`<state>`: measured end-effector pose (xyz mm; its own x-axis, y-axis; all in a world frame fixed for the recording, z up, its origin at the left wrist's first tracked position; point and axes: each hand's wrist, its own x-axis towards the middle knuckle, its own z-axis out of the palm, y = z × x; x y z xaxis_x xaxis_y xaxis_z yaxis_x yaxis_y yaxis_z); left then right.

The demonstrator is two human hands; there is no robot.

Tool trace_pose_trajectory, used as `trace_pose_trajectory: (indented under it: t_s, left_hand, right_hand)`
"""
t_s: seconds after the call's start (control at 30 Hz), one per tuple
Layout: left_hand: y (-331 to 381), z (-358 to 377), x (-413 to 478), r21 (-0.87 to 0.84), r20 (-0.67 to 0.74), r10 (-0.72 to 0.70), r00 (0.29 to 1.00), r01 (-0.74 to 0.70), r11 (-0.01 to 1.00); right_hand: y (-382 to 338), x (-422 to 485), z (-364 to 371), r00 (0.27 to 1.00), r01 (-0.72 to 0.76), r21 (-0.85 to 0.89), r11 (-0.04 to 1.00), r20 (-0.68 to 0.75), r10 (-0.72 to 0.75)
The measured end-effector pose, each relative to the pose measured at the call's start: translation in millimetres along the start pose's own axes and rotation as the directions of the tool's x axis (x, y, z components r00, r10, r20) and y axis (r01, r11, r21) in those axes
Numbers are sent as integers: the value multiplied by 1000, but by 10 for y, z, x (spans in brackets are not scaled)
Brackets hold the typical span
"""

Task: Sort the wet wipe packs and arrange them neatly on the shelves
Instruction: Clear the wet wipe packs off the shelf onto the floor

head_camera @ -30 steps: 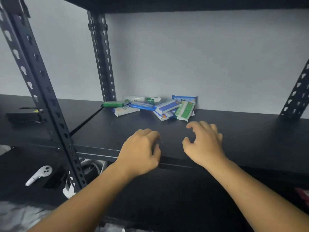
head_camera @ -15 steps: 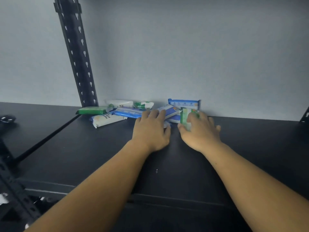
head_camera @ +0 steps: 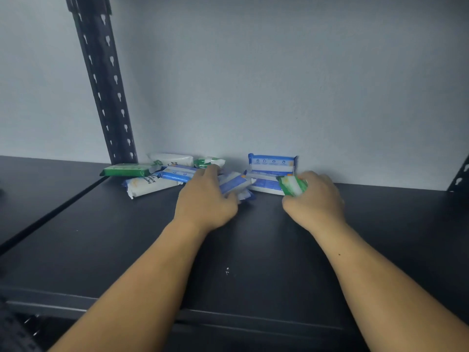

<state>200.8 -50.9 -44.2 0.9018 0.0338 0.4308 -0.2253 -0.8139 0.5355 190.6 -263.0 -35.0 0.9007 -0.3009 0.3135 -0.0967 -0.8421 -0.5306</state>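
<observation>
Several wet wipe packs lie in a loose pile at the back of the black shelf (head_camera: 253, 250), against the wall. My left hand (head_camera: 205, 201) grips a blue and white pack (head_camera: 234, 182) in the middle of the pile. To its right, my right hand (head_camera: 314, 199) holds a green and white pack (head_camera: 293, 185), lifted a little off the shelf. A blue pack (head_camera: 272, 163) stands upright against the wall behind it, with another blue and white pack (head_camera: 264, 184) lying flat below. At the left lie a green pack (head_camera: 124, 170), a white pack (head_camera: 149, 185) and a blue pack (head_camera: 177, 174).
A black slotted upright post (head_camera: 104, 80) rises at the back left of the shelf. Another post (head_camera: 460, 176) shows at the far right edge. A pale wall (head_camera: 279, 72) closes off the back. A seam (head_camera: 50, 214) splits the shelf from a neighbouring board on the left.
Both hands reached from the shelf's front edge to the pile. The right hand has taken the green and white pack and drawn it right; the left hand has closed on a blue and white pack.
</observation>
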Motion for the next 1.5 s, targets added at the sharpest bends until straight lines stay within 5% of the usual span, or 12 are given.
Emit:
trace_pose_trajectory:
  t_s: [0.1,0.2,0.47,0.63,0.77,0.97,1.2,1.37,1.5]
  left_hand:
    - [-11,-48,2,-80,-68,-10,998,5,997]
    - [-19,-28,1,-64,-46,7,999,-10,998]
    - [-28,5,2,-90,-87,34,996,-42,995]
    - [-5,21,-5,-104,-68,32,997,-38,994]
    - [24,52,-50,-105,2,49,999,-48,993]
    - [154,58,-169,115,208,157,965,-184,976]
    - [437,-146,-578,-42,213,152,965,-146,988]
    - [627,-395,-877,-187,290,27,957,29,982]
    - [711,-368,-891,215,361,-107,927,29,976]
  right_hand:
    - [-52,-4,43,983,173,197,965,-102,-156]
    - [-141,106,61,981,191,277,942,-78,-177]
    - [-100,421,330,907,318,3,948,290,-305]
    - [-102,215,192,946,284,-205,937,221,-238]
    - [-7,22,-9,944,244,-318,916,296,-149]
    - [174,-380,-373,937,207,-319,925,338,-93]
    - [323,-888,-705,945,156,-342,927,325,-39]
    - [458,-1102,-824,952,117,-337,934,306,-9]
    - [457,-1250,-854,966,98,-366,925,258,0]
